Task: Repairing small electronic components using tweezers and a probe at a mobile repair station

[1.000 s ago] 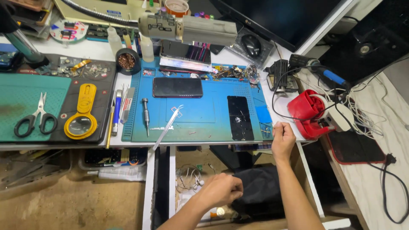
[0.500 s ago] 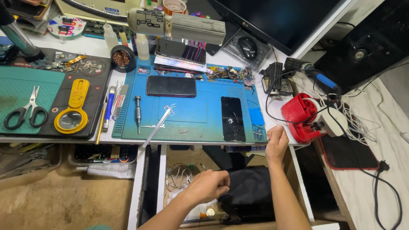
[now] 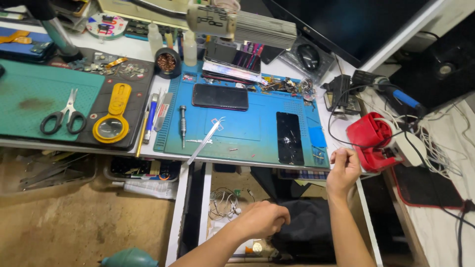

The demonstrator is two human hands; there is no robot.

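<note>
My left hand [image 3: 264, 220] is down in an open drawer [image 3: 204, 207] under the bench, knuckles up and fingers curled over small items beside a black cloth [image 3: 309, 225]. What its fingers hold is hidden. My right hand [image 3: 345, 168] is closed in a loose fist at the bench's front edge, just right of a black phone panel [image 3: 289, 137] and left of a red device [image 3: 368, 141]. The panel lies on a blue work mat [image 3: 247, 128] with a dark phone [image 3: 220, 96], tweezers [image 3: 205, 141] and a small screwdriver [image 3: 183, 126].
A green mat [image 3: 29, 99] at left lies beside scissors [image 3: 62, 118] and a yellow magnifier [image 3: 113, 121]. Tangled cables [image 3: 435, 148] and a blue-handled iron [image 3: 405, 99] lie at right. A mouse [image 3: 309, 56] and monitor [image 3: 356, 24] sit behind. White earphones [image 3: 222, 203] lie in the drawer.
The view has shifted slightly over the bench. Both hands stay about where they were, the left in the drawer and the right at the front edge.
</note>
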